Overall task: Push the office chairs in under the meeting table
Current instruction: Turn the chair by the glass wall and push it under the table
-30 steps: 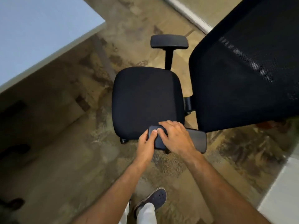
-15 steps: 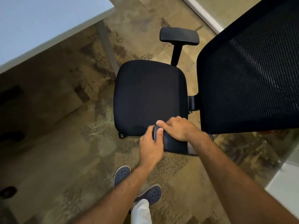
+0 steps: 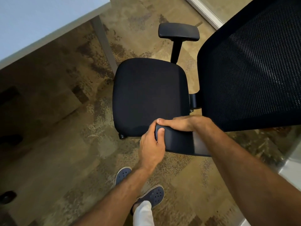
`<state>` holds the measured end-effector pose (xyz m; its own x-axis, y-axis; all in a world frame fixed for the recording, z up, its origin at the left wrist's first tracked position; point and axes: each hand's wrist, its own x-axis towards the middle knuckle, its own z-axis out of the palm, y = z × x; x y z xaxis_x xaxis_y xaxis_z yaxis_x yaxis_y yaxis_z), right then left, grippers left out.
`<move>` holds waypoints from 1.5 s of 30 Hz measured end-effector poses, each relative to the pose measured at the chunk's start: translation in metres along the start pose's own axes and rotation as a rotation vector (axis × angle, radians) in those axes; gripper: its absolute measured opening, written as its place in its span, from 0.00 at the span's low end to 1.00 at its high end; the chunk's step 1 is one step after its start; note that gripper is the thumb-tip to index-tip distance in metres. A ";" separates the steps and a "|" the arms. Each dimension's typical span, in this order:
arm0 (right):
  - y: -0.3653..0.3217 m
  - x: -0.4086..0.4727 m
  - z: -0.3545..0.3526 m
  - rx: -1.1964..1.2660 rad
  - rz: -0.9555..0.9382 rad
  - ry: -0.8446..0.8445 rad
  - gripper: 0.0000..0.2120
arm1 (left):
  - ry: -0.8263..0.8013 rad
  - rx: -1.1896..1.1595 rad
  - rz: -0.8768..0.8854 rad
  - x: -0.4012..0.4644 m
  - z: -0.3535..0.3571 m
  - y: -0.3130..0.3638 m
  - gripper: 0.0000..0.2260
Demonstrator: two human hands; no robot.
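A black office chair (image 3: 149,97) stands in the middle, its seat facing the white meeting table (image 3: 37,25) at the upper left. The mesh backrest (image 3: 250,67) fills the right side. Both hands hold the near armrest (image 3: 177,141). My left hand (image 3: 151,147) wraps the armrest's front end. My right hand (image 3: 180,123) lies over its top edge with fingers curled down. The far armrest (image 3: 179,32) sticks up behind the seat. The seat's front edge sits close to the grey table leg (image 3: 105,46), outside the tabletop.
Mottled brown carpet covers the floor. My feet in dark blue perforated shoes (image 3: 153,195) stand just behind the chair. Dark chair bases (image 3: 8,196) show in the shadow under the table at the left. A pale wall base (image 3: 203,12) runs along the upper right.
The chair has swung and rolled a little toward the table leg. My right hand slid from the top of the armrest to its inner edge. My feet stepped forward.
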<state>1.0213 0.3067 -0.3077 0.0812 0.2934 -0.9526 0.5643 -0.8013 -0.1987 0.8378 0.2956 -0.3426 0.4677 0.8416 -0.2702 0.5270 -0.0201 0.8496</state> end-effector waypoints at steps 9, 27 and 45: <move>0.012 -0.002 0.010 -0.015 -0.030 0.161 0.46 | -0.019 0.039 -0.004 0.002 0.004 -0.003 0.24; 0.041 0.089 0.045 -0.076 -0.098 0.275 0.43 | -0.100 0.176 -0.055 0.022 0.042 -0.067 0.22; 0.031 -0.165 0.015 -0.065 -0.313 0.824 0.42 | -0.160 0.141 0.092 0.002 -0.048 0.124 0.24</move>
<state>1.0133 0.2251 -0.1598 0.4673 0.7969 -0.3828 0.7036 -0.5974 -0.3849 0.8703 0.3211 -0.2161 0.6192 0.7365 -0.2723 0.5653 -0.1775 0.8056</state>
